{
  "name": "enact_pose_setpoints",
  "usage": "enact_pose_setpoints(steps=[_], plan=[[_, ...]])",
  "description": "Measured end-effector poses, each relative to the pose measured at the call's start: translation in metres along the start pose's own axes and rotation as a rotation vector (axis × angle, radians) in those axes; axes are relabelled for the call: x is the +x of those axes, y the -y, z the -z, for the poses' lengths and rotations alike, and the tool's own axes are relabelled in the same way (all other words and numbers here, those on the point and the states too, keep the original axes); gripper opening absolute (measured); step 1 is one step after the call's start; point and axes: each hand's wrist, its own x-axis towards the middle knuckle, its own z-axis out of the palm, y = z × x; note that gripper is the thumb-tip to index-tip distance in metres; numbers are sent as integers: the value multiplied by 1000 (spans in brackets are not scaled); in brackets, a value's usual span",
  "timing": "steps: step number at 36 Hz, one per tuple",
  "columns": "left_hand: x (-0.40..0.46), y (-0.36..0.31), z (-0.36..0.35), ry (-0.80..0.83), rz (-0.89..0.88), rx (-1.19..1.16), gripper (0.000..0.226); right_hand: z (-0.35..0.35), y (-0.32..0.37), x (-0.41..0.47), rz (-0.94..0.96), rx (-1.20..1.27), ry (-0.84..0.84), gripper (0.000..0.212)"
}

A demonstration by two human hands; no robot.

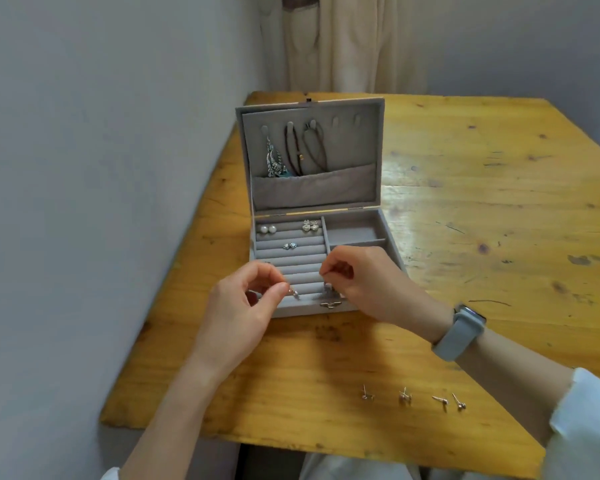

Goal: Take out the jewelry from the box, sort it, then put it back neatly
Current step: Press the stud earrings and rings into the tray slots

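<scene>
Two hands work over the front of the grey jewelry box, which sits open near the left edge of the wooden tabletop, its lid standing upright. The left hand pinches a small silver earring between thumb and fingertips, just above the nearest ring rolls. The right hand has its fingers curled with thumb and forefinger pressed together over the same rolls (whether something tiny is caught between them, I cannot tell). A pale blue watch wraps that wrist.

Further back in the rolls sit a pair of pearl studs at the left, a sparkly pair to their right, and a small blue-tinted pair one row nearer. The compartment at the box's back right shows only its lining. Inside the lid, a silver chain and two dark cords hang from hooks into the fabric pocket.

Four small stud earrings lie in a row near the front edge of the tabletop, towards its right corner, well apart from the box.
</scene>
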Motion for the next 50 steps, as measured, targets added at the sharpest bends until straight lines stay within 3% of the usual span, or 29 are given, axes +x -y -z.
enact_pose_setpoints(steps=[11, 25, 30, 38, 50], plan=[[3, 9, 5, -15, 8, -28, 7, -4, 0, 25, -51, -211, 7, 20], [11, 14, 3, -68, 8, -19, 14, 0, 4, 54, -152, -436, 195, 20], [13, 14, 1, -70, 17, -65, 16, -1, 3, 52, -133, -408, 161, 22], [18, 12, -3, -87, 31, -91, 9, -10, -7, 25, -25, -310, -30, 23], [21, 14, -9, -121, 22, -90, 11, -15, -11, 9, 28, -306, -39, 35]])
